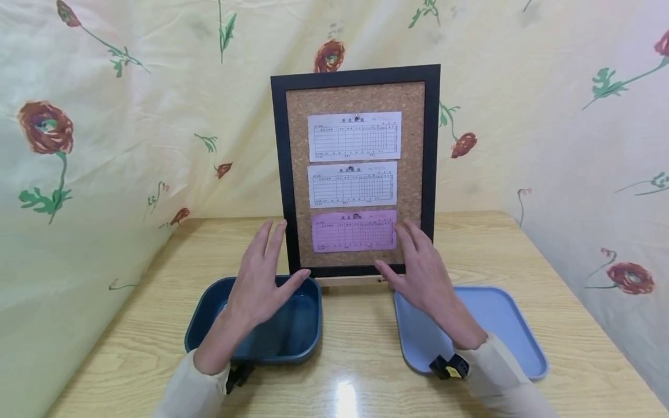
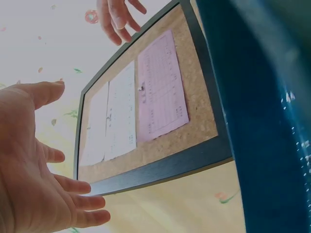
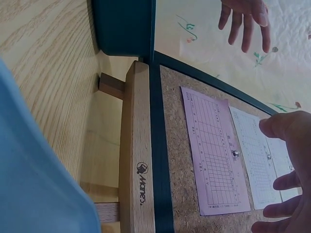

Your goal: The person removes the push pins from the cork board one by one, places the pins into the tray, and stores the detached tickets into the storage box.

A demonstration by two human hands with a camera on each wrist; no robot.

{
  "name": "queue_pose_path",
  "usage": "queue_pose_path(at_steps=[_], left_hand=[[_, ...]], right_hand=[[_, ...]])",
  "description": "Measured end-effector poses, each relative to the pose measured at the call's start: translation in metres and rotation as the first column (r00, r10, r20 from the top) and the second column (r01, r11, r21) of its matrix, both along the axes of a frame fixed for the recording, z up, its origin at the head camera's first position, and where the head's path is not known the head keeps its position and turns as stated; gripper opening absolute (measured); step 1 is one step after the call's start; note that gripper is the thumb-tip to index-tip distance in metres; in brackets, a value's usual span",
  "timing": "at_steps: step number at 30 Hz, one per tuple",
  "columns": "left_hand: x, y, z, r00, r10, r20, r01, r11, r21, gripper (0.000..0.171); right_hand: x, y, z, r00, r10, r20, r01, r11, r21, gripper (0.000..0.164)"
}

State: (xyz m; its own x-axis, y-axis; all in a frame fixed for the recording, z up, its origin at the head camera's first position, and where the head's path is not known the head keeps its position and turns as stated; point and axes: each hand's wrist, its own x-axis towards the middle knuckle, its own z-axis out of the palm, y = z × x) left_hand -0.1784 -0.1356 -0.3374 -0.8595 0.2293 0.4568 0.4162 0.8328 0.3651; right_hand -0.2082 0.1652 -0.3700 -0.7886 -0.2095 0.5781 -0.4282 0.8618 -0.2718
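Note:
A cork board [image 1: 300, 174] in a black frame stands upright on a wooden easel. Two white printed slips, an upper one [image 1: 355, 139] and a middle one [image 1: 352, 188], are pinned above a pink slip [image 1: 354, 235], each with a pin at its top edge. My left hand [image 1: 258, 278] hovers over the dark blue tray, beside the board's lower left corner, fingers spread and holding nothing. Near the lower right side, my right hand [image 1: 425, 270] is raised with fingers extended and nothing in them. In the right wrist view, silver pins [image 3: 235, 153] show on the slips.
A deep dark blue tray [image 1: 308, 348] sits left of the easel. On the right lies a shallow light blue tray [image 1: 502, 307]. The easel's wooden ledge [image 1: 345, 281] runs beneath the board on the wooden table [image 1: 360, 331]. Flowered cloth [image 1: 157, 116] hangs behind.

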Motion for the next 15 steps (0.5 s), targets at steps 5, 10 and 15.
queue_pose_path(at_steps=[5, 10, 15], left_hand=[[-0.005, 0.000, 0.007, 1.000, -0.007, -0.006, 0.007, 1.000, 0.004, 0.091], [-0.014, 0.001, 0.010, 1.000, -0.018, -0.024, 0.018, 1.000, 0.007, 0.090], [-0.023, 0.002, 0.012, 0.999, -0.028, -0.040, 0.029, 0.999, 0.013, 0.089]], right_hand=[[-0.002, -0.001, 0.001, 1.000, -0.001, -0.017, 0.001, 1.000, -0.002, 0.078], [-0.003, -0.003, 0.003, 1.000, 0.000, -0.030, 0.000, 1.000, -0.007, 0.076], [-0.004, -0.005, 0.005, 1.000, -0.001, -0.029, 0.001, 1.000, -0.020, 0.076]])
